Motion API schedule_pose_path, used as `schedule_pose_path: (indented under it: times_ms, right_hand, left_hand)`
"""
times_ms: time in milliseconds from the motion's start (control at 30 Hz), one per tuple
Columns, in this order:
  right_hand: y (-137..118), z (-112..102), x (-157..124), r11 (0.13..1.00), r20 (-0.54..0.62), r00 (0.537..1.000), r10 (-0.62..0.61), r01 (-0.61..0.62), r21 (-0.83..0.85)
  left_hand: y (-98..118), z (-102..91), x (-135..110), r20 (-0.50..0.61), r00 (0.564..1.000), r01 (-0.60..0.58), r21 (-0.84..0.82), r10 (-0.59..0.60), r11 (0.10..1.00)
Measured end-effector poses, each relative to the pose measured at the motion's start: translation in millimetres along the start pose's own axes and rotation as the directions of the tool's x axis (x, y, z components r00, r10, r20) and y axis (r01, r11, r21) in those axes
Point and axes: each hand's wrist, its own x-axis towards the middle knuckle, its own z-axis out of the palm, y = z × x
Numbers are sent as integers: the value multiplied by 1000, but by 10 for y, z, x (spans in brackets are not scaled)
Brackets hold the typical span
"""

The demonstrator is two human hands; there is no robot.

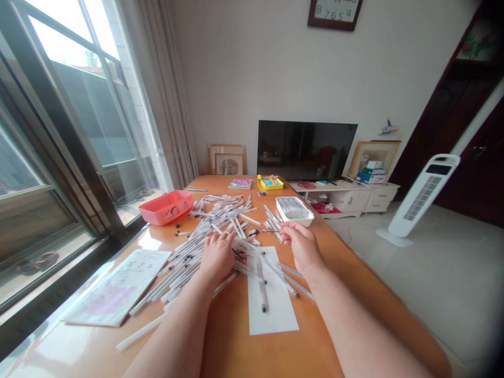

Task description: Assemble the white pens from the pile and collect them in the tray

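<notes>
My right hand [302, 245] pinches a thin dark stick [271, 231], which looks like a pen refill, between thumb and fingertips. It points left, in front of the white tray [296, 221]. My left hand [218, 254] is over the right side of a heap of clear pen barrels [189, 249]; its fingers curl down, and what they grip, if anything, is hidden. Beneath and between the hands lies a white paper sheet [271, 317]. Several pens with dark ends rest on it, one pen [262, 289] lying nearly lengthwise. Small black caps [254, 232] lie among the barrels.
A pink basket [165, 208] stands at the table's left edge, with a writing booklet [118, 286] nearer me. Farther back are a yellow box [271, 184] and a colourful booklet [240, 184]. A television [307, 149] stands beyond, and a tower fan [421, 197] on the floor at right.
</notes>
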Motion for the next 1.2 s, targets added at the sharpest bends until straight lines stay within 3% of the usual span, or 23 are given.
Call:
schedule_pose_path:
  times_ms: [300, 567, 733, 833, 900, 1000, 1100, 1200]
  right_hand:
    - [7, 7, -12, 1000, 17, 1000, 8, -8, 1]
    - [17, 12, -18, 1000, 36, 999, 1, -1, -13]
    - [28, 18, -16, 1000, 32, 999, 4, -3, -13]
    - [13, 18, -24, 1000, 35, 999, 0, 0, -5]
    - [0, 19, -30, 1000, 34, 999, -7, 7, 6]
    - [-2, 22, -33, 1000, 37, 999, -15, 15, 22]
    - [19, 27, -27, 999, 55, 998, -41, 39, 38]
    - [36, 30, -22, 996, 69, 995, -69, 65, 67]
  left_hand:
    - [-17, -83, 28, -36, 998, 43, 2, -43, 999]
    - [-62, -37, 0, -8, 998, 66, -3, -66, 998]
    - [-80, -93, 8, -42, 998, 47, -120, -53, 992]
    - [-79, -154, 29, -43, 996, 64, -328, -83, 943]
    - [-59, -204, 38, -6, 991, 106, -544, -131, 832]
    - [-7, -293, 30, 89, 976, 178, -849, -197, 497]
    - [27, -365, 10, 151, 963, 196, -961, -221, 196]
    - [10, -371, 2, 181, 949, 199, -979, -256, 43]
